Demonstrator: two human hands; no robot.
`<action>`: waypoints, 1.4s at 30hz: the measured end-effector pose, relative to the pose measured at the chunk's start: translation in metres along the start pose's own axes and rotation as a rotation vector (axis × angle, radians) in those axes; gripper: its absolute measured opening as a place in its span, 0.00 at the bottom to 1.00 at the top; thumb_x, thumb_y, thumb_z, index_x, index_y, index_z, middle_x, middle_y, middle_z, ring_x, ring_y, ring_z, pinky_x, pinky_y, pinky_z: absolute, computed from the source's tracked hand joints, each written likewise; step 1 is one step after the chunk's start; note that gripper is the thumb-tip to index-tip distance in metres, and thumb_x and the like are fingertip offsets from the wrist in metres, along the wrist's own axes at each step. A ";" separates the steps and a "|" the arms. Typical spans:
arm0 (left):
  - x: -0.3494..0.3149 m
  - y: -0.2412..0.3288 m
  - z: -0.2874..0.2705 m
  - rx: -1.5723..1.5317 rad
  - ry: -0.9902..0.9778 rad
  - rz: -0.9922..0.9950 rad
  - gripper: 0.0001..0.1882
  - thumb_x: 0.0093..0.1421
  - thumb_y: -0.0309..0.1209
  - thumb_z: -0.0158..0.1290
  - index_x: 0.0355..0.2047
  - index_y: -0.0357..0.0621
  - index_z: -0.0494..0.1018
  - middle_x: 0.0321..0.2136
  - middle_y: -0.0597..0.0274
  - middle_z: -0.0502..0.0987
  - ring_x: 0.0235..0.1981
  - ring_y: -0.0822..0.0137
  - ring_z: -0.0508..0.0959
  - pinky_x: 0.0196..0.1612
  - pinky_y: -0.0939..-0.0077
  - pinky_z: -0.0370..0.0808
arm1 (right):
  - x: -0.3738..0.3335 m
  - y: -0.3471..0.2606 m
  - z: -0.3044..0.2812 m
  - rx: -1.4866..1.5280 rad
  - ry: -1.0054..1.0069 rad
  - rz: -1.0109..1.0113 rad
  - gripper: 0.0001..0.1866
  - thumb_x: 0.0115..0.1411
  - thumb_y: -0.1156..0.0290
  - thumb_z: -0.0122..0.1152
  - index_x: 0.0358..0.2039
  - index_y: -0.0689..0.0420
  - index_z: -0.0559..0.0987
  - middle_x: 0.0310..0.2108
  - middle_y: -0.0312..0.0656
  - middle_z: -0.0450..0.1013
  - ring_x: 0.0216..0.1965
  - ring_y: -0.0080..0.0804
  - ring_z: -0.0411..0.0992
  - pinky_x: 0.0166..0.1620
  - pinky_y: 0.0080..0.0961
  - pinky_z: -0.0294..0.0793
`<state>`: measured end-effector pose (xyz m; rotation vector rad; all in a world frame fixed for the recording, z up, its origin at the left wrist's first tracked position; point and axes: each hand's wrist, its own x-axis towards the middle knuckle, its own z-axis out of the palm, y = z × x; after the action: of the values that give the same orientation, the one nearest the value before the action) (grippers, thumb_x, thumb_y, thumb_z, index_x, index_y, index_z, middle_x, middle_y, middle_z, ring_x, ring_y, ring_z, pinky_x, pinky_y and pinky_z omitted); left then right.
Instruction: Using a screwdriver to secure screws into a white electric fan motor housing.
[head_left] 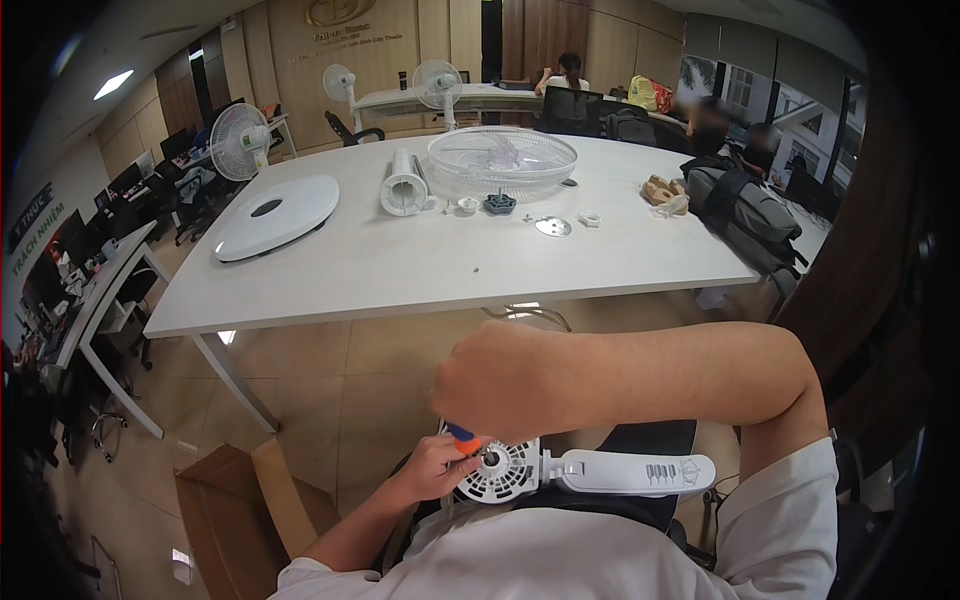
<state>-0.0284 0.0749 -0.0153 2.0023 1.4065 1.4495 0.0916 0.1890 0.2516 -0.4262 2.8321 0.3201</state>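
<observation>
In my lap lies a white fan motor housing [515,480] with a round slotted face, joined to a long white control panel [632,472] that points right. My right hand [505,380] is closed around a screwdriver [463,437] with an orange and blue handle, held above the housing's left side. My forearm reaches across from the right. The screwdriver's tip is hard to make out. My left hand [434,468] grips the left edge of the housing, its fingertips close beside the screwdriver.
The white table [350,285] ahead carries a fan base [278,218], a white tube [404,190], a grille [500,160] with a clear blade, small parts and a grey backpack [740,210]. An open cardboard box [235,520] stands at lower left. People sit farther back.
</observation>
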 end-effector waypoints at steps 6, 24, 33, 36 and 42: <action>-0.006 -0.017 0.007 0.003 -0.003 0.008 0.12 0.63 0.30 0.60 0.44 0.35 0.81 0.35 0.51 0.83 0.32 0.53 0.82 0.36 0.67 0.77 | 0.013 0.003 -0.010 0.062 -0.280 0.135 0.10 0.50 0.65 0.67 0.25 0.59 0.84 0.26 0.47 0.80 0.32 0.46 0.82 0.33 0.36 0.80; -0.006 -0.012 0.010 -0.034 0.031 -0.060 0.10 0.64 0.34 0.60 0.31 0.39 0.83 0.29 0.56 0.84 0.32 0.54 0.83 0.36 0.65 0.77 | 0.024 -0.015 0.002 -0.004 -0.192 -0.076 0.03 0.45 0.72 0.68 0.20 0.58 0.82 0.22 0.44 0.80 0.28 0.42 0.81 0.27 0.35 0.77; -0.012 -0.022 0.012 -0.034 0.056 -0.031 0.07 0.62 0.30 0.59 0.32 0.39 0.83 0.31 0.54 0.83 0.35 0.51 0.83 0.40 0.62 0.78 | 0.029 -0.021 -0.001 0.049 -0.279 -0.014 0.04 0.43 0.75 0.64 0.22 0.60 0.84 0.26 0.47 0.80 0.31 0.44 0.82 0.29 0.37 0.80; -0.011 -0.021 0.012 -0.009 0.065 -0.010 0.07 0.62 0.29 0.59 0.33 0.39 0.83 0.31 0.53 0.83 0.36 0.50 0.83 0.40 0.61 0.78 | 0.032 -0.023 -0.001 0.055 -0.302 -0.002 0.05 0.43 0.75 0.63 0.23 0.60 0.84 0.26 0.48 0.81 0.32 0.45 0.82 0.30 0.38 0.80; -0.011 -0.020 0.011 -0.003 0.071 0.030 0.07 0.62 0.29 0.58 0.33 0.40 0.83 0.32 0.52 0.83 0.36 0.49 0.83 0.40 0.61 0.78 | 0.034 -0.027 0.001 0.031 -0.317 -0.002 0.06 0.43 0.75 0.62 0.23 0.61 0.84 0.27 0.49 0.81 0.32 0.46 0.82 0.31 0.37 0.81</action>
<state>-0.0301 0.0783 -0.0408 1.9971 1.4069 1.5487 0.0687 0.1550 0.2356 -0.3378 2.5240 0.3126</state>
